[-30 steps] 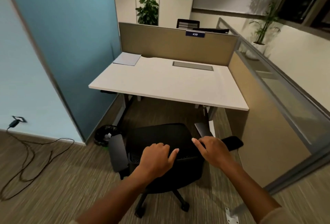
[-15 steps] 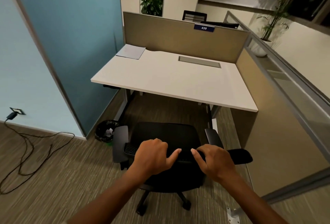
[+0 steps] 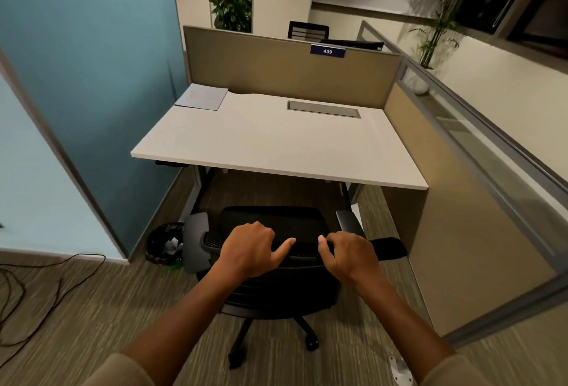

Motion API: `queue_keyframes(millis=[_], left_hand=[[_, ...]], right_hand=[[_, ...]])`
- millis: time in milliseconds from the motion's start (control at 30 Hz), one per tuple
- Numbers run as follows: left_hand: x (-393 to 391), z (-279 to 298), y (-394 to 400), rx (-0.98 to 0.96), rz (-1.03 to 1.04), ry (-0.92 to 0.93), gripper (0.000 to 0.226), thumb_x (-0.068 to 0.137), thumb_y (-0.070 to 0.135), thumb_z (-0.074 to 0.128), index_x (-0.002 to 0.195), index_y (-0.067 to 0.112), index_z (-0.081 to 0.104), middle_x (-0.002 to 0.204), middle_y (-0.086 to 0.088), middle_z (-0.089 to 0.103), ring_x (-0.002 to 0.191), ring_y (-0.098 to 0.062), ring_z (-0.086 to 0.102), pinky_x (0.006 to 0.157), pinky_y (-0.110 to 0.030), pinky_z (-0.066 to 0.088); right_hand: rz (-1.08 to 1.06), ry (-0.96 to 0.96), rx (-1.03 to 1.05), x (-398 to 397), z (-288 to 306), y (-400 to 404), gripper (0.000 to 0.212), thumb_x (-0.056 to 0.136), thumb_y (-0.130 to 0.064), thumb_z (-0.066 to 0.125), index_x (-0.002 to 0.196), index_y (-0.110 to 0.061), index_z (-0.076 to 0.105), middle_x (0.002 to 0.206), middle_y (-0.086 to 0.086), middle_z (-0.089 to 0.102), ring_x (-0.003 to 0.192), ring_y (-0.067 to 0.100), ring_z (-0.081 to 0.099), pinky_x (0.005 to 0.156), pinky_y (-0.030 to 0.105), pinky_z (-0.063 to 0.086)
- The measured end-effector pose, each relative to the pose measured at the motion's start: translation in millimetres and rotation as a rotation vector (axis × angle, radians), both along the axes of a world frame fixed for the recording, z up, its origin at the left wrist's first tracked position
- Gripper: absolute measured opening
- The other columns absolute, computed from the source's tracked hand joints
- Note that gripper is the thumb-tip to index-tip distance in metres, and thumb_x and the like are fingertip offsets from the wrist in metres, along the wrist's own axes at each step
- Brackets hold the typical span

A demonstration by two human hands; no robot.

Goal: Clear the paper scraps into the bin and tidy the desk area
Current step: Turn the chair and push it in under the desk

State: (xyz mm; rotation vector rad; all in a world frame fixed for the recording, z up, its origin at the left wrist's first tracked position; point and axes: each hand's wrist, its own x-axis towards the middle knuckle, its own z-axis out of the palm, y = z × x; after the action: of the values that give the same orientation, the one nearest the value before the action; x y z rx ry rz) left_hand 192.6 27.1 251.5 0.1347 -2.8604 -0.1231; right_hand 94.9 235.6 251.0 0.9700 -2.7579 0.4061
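Left hand (image 3: 250, 249) and right hand (image 3: 347, 255) curl closed over chair (image 3: 270, 222) backrest top; castored, likely rolls easily toward desk (image 3: 276, 146) front edge.

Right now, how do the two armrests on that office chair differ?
The left armrest looks grey and points roughly toward the desk, beside the bin. The right armrest also looks grey but is angled off to the side, and looks narrower from here. Both belong to the black chair.
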Motion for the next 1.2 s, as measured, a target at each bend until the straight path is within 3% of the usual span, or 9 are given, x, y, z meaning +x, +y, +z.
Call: queue_keyframes(millis=[167, 300, 500, 700, 900, 1200], left_hand=[[-33, 2, -41, -0.022, -0.034, -0.015, 0.077, 0.091, 0.074, 0.022, 0.045, 0.016, 0.042, 0.039, 0.002, 0.035, 0.032, -0.014, 0.033, 0.038, -0.027, 0.025], [-67, 3, -77, -0.024, -0.041, -0.023, 0.076, 0.092, 0.073, 0.026, 0.05, 0.013, 0.05, 0.044, -0.003, 0.047, 0.038, -0.018, 0.045, 0.042, -0.036, 0.04], [-125, -5, -128, -0.067, -0.049, 0.004, 0.071, 0.092, 0.07, 0.03, 0.05, 0.016, 0.049, 0.042, 0.0, 0.042, 0.038, -0.017, 0.042, 0.041, -0.026, 0.023], [-185, 0, -159, -0.045, -0.01, -0.027, 0.071, 0.091, 0.071, 0.025, 0.062, 0.019, 0.063, 0.055, 0.001, 0.059, 0.05, -0.014, 0.055, 0.049, -0.034, 0.045], [-236, 0, -171, -0.029, 0.029, -0.03, 0.071, 0.09, 0.072, 0.023, 0.064, 0.02, 0.063, 0.056, 0.003, 0.061, 0.051, -0.012, 0.056, 0.051, -0.029, 0.044], [-299, -1, -173, -0.028, 0.054, -0.078, 0.073, 0.089, 0.071, 0.025, 0.059, 0.014, 0.06, 0.052, -0.002, 0.058, 0.05, -0.019, 0.056, 0.052, -0.036, 0.05]], right_hand=[[-0.038, -0.005, -0.027, -26, -4, -36, 0.057, 0.093, -0.057, 0.025, 0.058, -0.022, 0.053, 0.055, -0.004, 0.052, 0.048, 0.009, 0.048, 0.046, 0.019, 0.033], [-0.062, 0.011, -0.028, -54, -7, -67, 0.059, 0.093, -0.058, 0.026, 0.055, -0.021, 0.051, 0.052, -0.003, 0.05, 0.046, 0.009, 0.048, 0.047, 0.024, 0.043], [-0.086, 0.05, -0.044, -108, -14, -113, 0.057, 0.092, -0.057, 0.03, 0.052, -0.021, 0.049, 0.05, -0.004, 0.047, 0.044, 0.009, 0.045, 0.047, 0.024, 0.039], [-0.095, 0.04, -0.038, -163, -13, -146, 0.055, 0.092, -0.056, 0.03, 0.056, -0.021, 0.054, 0.054, -0.005, 0.051, 0.048, 0.011, 0.05, 0.052, 0.029, 0.048], [-0.092, 0.056, -0.004, -219, -7, -161, 0.056, 0.091, -0.056, 0.035, 0.05, -0.019, 0.047, 0.05, -0.003, 0.05, 0.044, 0.015, 0.049, 0.049, 0.027, 0.036], [-0.108, 0.041, 0.007, -289, -5, -169, 0.063, 0.09, -0.06, 0.027, 0.056, -0.015, 0.055, 0.054, 0.001, 0.056, 0.049, 0.016, 0.053, 0.048, 0.03, 0.044]])
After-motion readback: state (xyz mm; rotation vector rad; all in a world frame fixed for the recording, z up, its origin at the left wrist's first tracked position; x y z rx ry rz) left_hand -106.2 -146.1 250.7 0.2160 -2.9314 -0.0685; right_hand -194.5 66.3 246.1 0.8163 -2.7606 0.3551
